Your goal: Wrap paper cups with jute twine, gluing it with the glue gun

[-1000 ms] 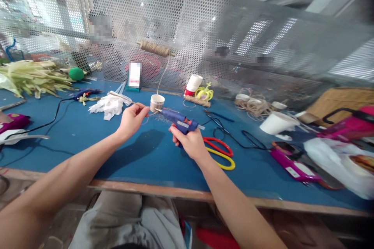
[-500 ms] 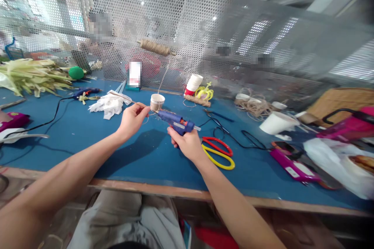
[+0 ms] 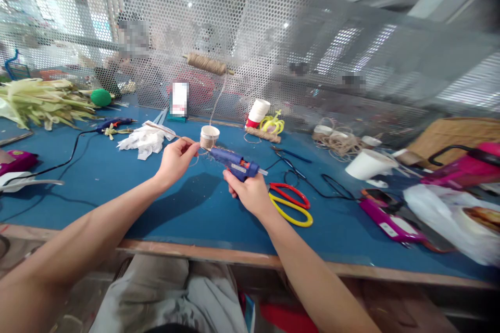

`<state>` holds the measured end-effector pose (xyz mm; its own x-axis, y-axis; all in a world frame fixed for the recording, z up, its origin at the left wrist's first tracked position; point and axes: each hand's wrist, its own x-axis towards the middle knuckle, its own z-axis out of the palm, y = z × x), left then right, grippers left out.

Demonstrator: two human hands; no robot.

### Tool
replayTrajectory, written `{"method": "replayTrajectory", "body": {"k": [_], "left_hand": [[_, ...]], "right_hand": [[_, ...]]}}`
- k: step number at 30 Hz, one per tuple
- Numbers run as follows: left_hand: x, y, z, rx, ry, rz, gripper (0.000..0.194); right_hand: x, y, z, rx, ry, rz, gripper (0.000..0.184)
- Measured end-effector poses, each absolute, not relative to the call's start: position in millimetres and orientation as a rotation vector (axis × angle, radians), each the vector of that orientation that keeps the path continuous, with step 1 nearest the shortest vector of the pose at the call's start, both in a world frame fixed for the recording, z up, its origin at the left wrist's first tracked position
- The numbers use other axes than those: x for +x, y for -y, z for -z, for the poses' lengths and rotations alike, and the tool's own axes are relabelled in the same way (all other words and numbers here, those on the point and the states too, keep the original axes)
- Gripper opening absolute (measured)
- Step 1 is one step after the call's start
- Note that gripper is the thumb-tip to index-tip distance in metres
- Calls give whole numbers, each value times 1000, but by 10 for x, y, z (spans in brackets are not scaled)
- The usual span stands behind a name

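Observation:
My right hand is wrapped around the handle of a blue glue gun. The gun's nozzle points left, close to my left fingertips and the lower side of a small white cup. Twine is wound around the cup's lower part, and a strand runs up from it to a twine spool. My left hand is closed in a pinch, with a thin brown stick sticking out behind it. Whether the fingertips also touch the cup is hard to see.
Scissors with red and yellow handles lie beside my right wrist. Pliers, a white cloth and a second glue gun lie on the blue table. A perforated metal screen stands along the back.
Both hands, the glue gun and the cup hold nearly the same positions. The whole view has shifted very slightly.

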<state>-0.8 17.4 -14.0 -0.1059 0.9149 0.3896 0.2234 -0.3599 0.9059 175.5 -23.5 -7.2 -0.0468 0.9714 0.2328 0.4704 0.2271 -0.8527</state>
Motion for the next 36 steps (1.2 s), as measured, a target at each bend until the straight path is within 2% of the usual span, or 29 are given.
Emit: {"method": "replayTrajectory", "body": {"k": [36], "left_hand": [[-14,-163,121,1556,-1250,-1528,22]], "right_hand": [[1772,225,86,-1353,1653,-697,28]]}}
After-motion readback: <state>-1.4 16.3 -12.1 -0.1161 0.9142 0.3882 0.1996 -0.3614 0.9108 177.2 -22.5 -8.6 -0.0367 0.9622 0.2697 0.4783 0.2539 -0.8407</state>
